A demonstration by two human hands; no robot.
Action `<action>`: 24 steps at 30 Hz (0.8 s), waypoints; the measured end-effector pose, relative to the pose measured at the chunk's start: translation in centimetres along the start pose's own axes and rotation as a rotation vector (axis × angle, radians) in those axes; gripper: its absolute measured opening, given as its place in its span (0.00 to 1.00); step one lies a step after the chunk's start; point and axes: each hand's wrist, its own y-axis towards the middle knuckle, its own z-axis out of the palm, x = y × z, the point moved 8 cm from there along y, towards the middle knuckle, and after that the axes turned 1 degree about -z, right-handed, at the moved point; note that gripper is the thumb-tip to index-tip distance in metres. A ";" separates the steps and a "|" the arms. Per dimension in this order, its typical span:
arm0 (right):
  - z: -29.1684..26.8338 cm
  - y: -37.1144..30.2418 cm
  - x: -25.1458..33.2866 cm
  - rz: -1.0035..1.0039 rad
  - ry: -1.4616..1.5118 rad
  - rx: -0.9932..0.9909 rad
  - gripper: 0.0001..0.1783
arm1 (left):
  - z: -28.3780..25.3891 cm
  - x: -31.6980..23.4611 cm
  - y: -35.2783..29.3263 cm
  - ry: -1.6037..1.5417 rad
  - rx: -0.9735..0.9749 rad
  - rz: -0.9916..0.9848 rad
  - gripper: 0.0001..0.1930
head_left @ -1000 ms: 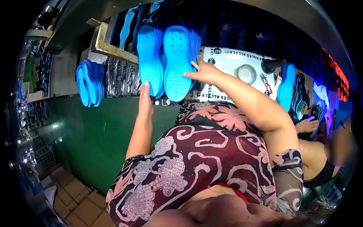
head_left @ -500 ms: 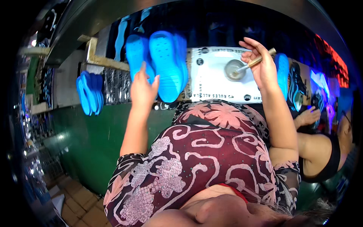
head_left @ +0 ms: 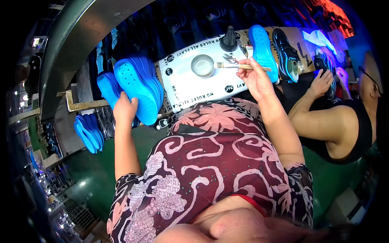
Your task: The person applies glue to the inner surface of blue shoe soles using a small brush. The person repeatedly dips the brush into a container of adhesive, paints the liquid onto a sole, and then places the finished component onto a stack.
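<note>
At the left, my left hand (head_left: 125,108) is closed on the lower end of a blue shoe sole (head_left: 106,87). Right beside that sole leans a stack of similar blue soles (head_left: 139,91), dotted with small holes at the upper end. My right hand (head_left: 259,83) pinches the wooden handle of a flat brush (head_left: 243,66), its bristles pointing left. Close to the bristles, a small round glass dish (head_left: 202,66) stands on a white printed sheet (head_left: 182,87). What is in the dish is hard to make out.
Behind the brush are a dark cone-shaped nozzle (head_left: 229,39) and small metal clippers (head_left: 231,59). Another blue sole (head_left: 261,48) and a black shoe upper (head_left: 285,54) lie to the right. A co-worker's hand (head_left: 323,84) works farther right. More blue soles (head_left: 89,133) hang low left.
My left hand has closed on a blue sole. My right hand has drawn the brush out of the dish to its right. The whole view has shifted and turned.
</note>
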 end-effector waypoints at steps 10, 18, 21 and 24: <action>0.9 0.4 1.2 -0.201 -0.482 -0.005 0.15 | -0.3 0.5 -4.6 -1.575 0.218 0.026 0.24; 8.2 3.1 0.4 -0.478 -1.163 0.175 0.12 | 6.0 -5.0 -12.1 -1.648 0.934 -0.160 0.35; 9.2 4.3 -0.8 -0.636 -1.270 0.234 0.11 | 6.0 -4.3 -11.9 -1.630 1.000 -0.130 0.37; 9.5 4.5 -1.2 -0.698 -1.315 0.216 0.11 | 5.4 -3.3 -11.1 -1.636 0.904 -0.080 0.37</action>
